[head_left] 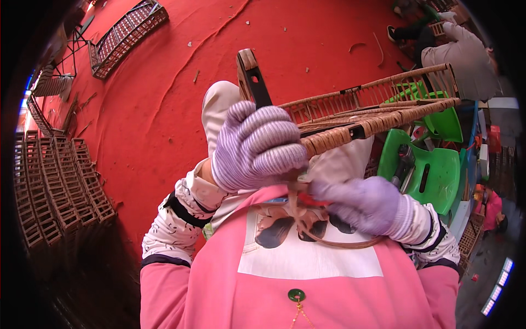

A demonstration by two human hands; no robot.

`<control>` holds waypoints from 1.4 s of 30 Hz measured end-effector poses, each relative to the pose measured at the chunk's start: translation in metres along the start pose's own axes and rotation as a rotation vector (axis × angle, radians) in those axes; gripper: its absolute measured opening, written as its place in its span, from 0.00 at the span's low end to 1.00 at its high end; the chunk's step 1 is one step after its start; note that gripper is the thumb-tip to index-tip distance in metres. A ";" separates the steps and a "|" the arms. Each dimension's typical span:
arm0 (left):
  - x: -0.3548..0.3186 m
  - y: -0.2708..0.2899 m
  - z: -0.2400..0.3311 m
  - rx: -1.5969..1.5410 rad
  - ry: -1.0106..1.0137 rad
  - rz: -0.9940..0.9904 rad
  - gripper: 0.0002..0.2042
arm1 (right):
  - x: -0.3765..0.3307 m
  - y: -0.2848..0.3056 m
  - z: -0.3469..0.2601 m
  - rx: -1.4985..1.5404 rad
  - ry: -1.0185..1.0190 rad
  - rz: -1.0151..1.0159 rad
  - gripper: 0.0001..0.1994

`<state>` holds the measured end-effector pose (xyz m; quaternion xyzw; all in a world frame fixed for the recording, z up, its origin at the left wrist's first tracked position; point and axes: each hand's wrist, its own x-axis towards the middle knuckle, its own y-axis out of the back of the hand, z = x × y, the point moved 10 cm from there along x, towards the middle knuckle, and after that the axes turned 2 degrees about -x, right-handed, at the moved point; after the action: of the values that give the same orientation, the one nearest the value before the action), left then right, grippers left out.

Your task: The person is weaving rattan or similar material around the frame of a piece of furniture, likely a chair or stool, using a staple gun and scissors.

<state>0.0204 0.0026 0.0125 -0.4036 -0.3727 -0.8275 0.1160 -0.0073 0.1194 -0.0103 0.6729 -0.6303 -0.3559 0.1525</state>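
A rattan-wrapped black metal frame (378, 104) lies across my lap, one bare black corner (253, 82) sticking up. My left hand (255, 145), in a purple striped glove, is closed around the frame's near corner. My right hand (364, 203), also gloved in purple, grips a small red-handled tool (313, 200) and a thin rattan strand (334, 241) that loops down over my pink apron. The tool's tip meets the frame just under my left hand.
Stacked woven frames (55, 181) stand at the left on the red carpet (164, 82), another frame (126, 35) lies far left. A green plastic chair (433, 175) holds tools at my right. Another person (460, 52) sits at the far right.
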 end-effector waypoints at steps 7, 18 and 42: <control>0.005 0.001 -0.010 -0.077 0.059 -0.030 0.20 | -0.013 0.010 0.002 0.089 -0.036 -0.016 0.20; 0.017 -0.008 0.003 0.151 0.050 -0.057 0.15 | -0.032 0.025 0.030 0.250 -0.048 0.483 0.20; 0.000 0.003 -0.015 -0.125 0.130 0.033 0.21 | -0.052 0.015 0.047 0.281 0.041 0.604 0.21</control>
<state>0.0128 -0.0107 0.0083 -0.3617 -0.3050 -0.8716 0.1281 -0.0475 0.1783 -0.0185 0.4772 -0.8409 -0.1907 0.1697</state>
